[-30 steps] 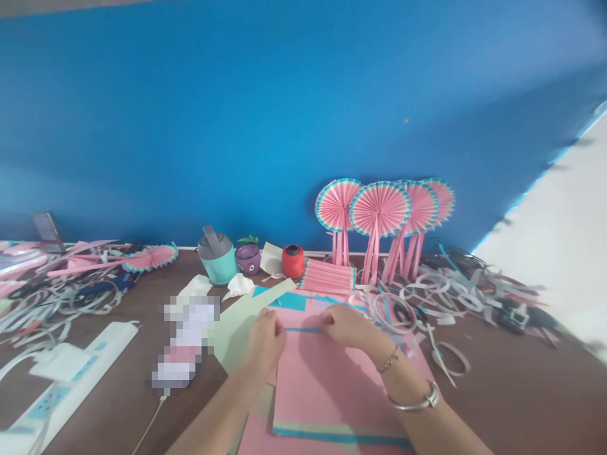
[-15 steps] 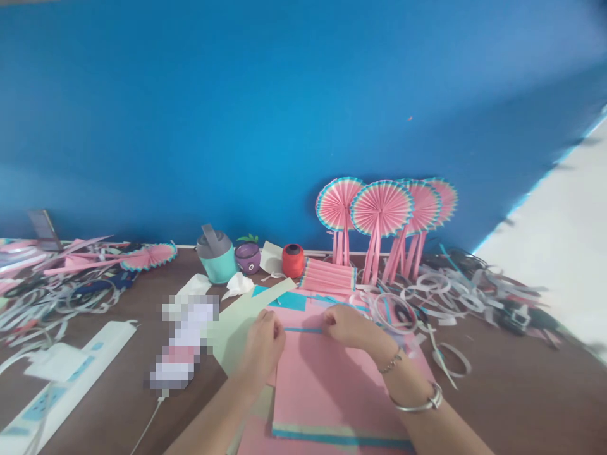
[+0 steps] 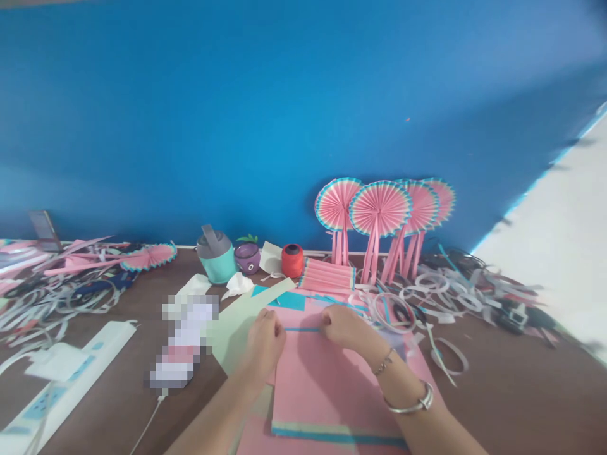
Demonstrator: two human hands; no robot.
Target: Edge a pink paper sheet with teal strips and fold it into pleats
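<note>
A pink sheet of paper (image 3: 327, 379) lies in front of me, its near edge banded in pale yellow and blue, with a blue strip along the far edge. My left hand (image 3: 264, 338) is closed with fingers curled at the far left corner of this sheet. Farther right along the same edge, my right hand (image 3: 346, 325) pinches the paper, a bracelet and a silver bangle on its wrist. My knuckles hide the fingertips. More pink paper lies beneath, and pale green paper (image 3: 232, 328) spreads beside my left hand.
Several round pink paper fans (image 3: 380, 207) lean on the blue wall. A pleated pink paper (image 3: 327, 275) lies before them, near a red spool (image 3: 293, 260). A teal cup (image 3: 217, 259), a purple pot (image 3: 247, 258), a power strip (image 3: 71, 385) and tangled white strips (image 3: 441, 297) surround the work.
My right wrist and forearm have shifted slightly left. Both hands stay at the far edge of the pink paper, almost unmoved.
</note>
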